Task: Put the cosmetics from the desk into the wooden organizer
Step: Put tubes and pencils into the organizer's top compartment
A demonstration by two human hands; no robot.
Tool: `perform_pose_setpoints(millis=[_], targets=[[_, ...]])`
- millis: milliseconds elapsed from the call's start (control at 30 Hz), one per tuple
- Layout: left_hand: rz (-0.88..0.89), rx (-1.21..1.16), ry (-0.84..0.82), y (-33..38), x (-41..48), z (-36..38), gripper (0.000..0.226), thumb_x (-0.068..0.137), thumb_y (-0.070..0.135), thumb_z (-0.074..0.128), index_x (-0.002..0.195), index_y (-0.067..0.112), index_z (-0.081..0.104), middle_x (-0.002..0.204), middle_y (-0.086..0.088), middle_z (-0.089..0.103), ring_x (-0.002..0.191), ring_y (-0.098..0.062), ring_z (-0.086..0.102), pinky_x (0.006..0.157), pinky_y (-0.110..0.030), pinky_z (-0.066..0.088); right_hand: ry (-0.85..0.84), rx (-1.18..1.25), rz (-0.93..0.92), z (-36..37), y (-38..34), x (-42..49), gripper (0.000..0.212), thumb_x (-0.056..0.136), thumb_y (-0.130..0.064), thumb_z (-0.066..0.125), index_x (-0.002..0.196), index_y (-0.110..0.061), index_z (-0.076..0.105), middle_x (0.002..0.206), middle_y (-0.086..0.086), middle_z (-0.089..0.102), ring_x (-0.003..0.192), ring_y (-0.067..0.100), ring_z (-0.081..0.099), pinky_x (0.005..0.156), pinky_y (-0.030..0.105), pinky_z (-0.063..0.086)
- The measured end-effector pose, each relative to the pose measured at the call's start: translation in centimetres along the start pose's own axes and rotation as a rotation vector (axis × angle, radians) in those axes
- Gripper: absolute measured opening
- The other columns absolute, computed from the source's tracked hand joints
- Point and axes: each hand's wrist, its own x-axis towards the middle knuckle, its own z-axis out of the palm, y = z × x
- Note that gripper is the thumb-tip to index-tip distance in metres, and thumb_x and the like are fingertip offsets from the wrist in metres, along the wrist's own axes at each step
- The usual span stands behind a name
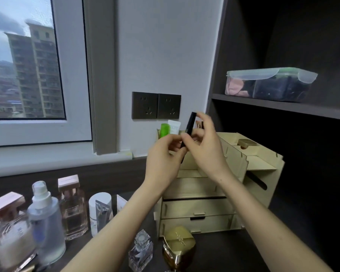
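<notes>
Both hands meet above the wooden organizer (202, 209), holding a slim black cosmetic stick (190, 123) upright. My right hand (203, 148) pinches its upper part and my left hand (163, 156) grips its lower end. A green tube (164, 130) and a white tube (174, 126) stand in the organizer's back compartment, and a gold-capped item (246, 143) sits in its top right slot. On the desk remain a gold jar (178, 246), a small clear perfume bottle (140, 252), a white tube (100, 211), a spray bottle (45, 218) and pink-capped perfume bottles (73, 207).
The organizer has two shut drawers at its front. A dark shelf to the right carries a clear lidded plastic box (269, 83). Two dark wall sockets (156, 105) sit behind my hands. A window (28, 65) fills the left.
</notes>
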Motion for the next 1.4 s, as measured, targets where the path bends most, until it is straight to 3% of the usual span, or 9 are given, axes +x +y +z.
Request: perform_pose_setpoints(millis=[100, 200, 300, 467, 633, 900, 1133, 1267, 1400], targets=[[-0.01, 0.041, 0.007, -0.7, 0.5, -0.3, 0.028, 0.085, 0.018, 0.062, 0.113, 0.018, 0.058, 0.101, 0.005, 0.063, 0.091, -0.01, 0.058, 0.078, -0.021, 0.047, 0.164, -0.024, 0.077, -2.5, 1.5, 3.0, 0.066, 0.088, -0.006, 0.061, 0.142, -0.024, 0.027, 0.077, 0.001, 0.061, 0.063, 0.008, 0.059, 0.06, 0.019, 0.05], [-0.037, 0.083, 0.011, -2.0, 0.3, -0.9, 0.022, 0.087, 0.015, 0.059, 0.108, 0.017, 0.06, 0.104, 0.003, 0.065, 0.089, -0.01, 0.058, 0.077, -0.021, 0.046, 0.304, -0.241, 0.133, -4.2, 3.6, 5.6, 0.066, 0.087, -0.006, 0.059, 0.142, -0.028, 0.03, 0.074, -0.004, 0.052, 0.072, 0.013, 0.055, 0.075, 0.037, 0.054], [-0.06, 0.118, 0.009, -2.9, -0.2, -1.2, 0.02, 0.087, 0.01, 0.056, 0.104, 0.018, 0.063, 0.101, 0.003, 0.066, 0.083, -0.007, 0.057, 0.074, -0.017, 0.046, 0.225, -0.441, 0.107, -3.5, 5.2, 6.7, 0.056, 0.088, -0.004, 0.058, 0.137, -0.021, 0.038, 0.088, -0.001, 0.052, 0.084, 0.017, 0.052, 0.083, 0.04, 0.051], [-0.061, 0.131, 0.008, -3.6, -0.6, -2.0, 0.017, 0.086, 0.009, 0.055, 0.098, 0.019, 0.064, 0.095, 0.004, 0.066, 0.084, -0.005, 0.058, 0.071, -0.016, 0.047, 0.123, -0.637, 0.096, -2.3, 7.5, 7.7, 0.046, 0.092, -0.007, 0.052, 0.135, -0.019, 0.038, 0.101, 0.012, 0.064, 0.085, 0.024, 0.058, 0.068, 0.035, 0.046], [-0.067, 0.148, 0.01, -3.9, -0.9, -2.9, 0.019, 0.086, 0.008, 0.055, 0.099, 0.019, 0.063, 0.095, 0.004, 0.066, 0.086, -0.009, 0.059, 0.073, -0.017, 0.048, 0.01, -0.715, 0.19, -2.4, 8.9, 7.2, 0.053, 0.087, -0.003, 0.059, 0.135, -0.015, 0.04, 0.122, 0.017, 0.06, 0.11, 0.034, 0.056, 0.088, 0.04, 0.046], [-0.072, 0.175, 0.032, -4.0, -1.5, -4.0, 0.019, 0.085, 0.007, 0.055, 0.097, 0.018, 0.064, 0.089, 0.009, 0.063, 0.082, -0.004, 0.056, 0.069, -0.009, 0.041, -0.093, -0.933, 0.205, -2.4, 8.8, 7.7, 0.041, 0.091, -0.01, 0.056, 0.131, -0.006, 0.051, 0.121, 0.018, 0.054, 0.11, 0.035, 0.053, 0.091, 0.039, 0.043], [-0.092, 0.2, 0.072, -3.5, -2.1, -5.8, 0.018, 0.085, 0.008, 0.055, 0.096, 0.019, 0.064, 0.089, 0.009, 0.064, 0.079, 0.0, 0.056, 0.066, -0.008, 0.039, -0.229, -1.003, 0.301, -2.2, 8.1, 7.2, 0.036, 0.089, -0.002, 0.047, 0.122, -0.009, 0.06, 0.123, 0.015, 0.053, 0.112, 0.035, 0.049, 0.091, 0.039, 0.046], [-0.09, 0.221, 0.086, -2.6, -2.6, -7.3, 0.019, 0.086, 0.009, 0.055, 0.098, 0.019, 0.065, 0.098, 0.004, 0.067, 0.083, -0.006, 0.059, 0.069, -0.013, 0.044, 0.044, -0.934, 0.118, -1.4, 5.2, 5.2, 0.033, 0.09, -0.001, 0.046, 0.119, -0.003, 0.061, 0.113, 0.019, 0.057, 0.105, 0.036, 0.053, 0.085, 0.04, 0.045], [-0.091, 0.241, 0.1, -1.1, -4.2, -10.2, 0.017, 0.085, 0.01, 0.055, 0.095, 0.02, 0.065, 0.095, 0.006, 0.067, 0.083, -0.007, 0.061, 0.077, -0.023, 0.05, -0.007, -0.697, -0.063, 1.2, 0.8, 1.3, 0.026, 0.093, -0.007, 0.048, 0.107, -0.003, 0.068, 0.106, 0.014, 0.066, 0.1, 0.027, 0.059, 0.086, 0.03, 0.044]])
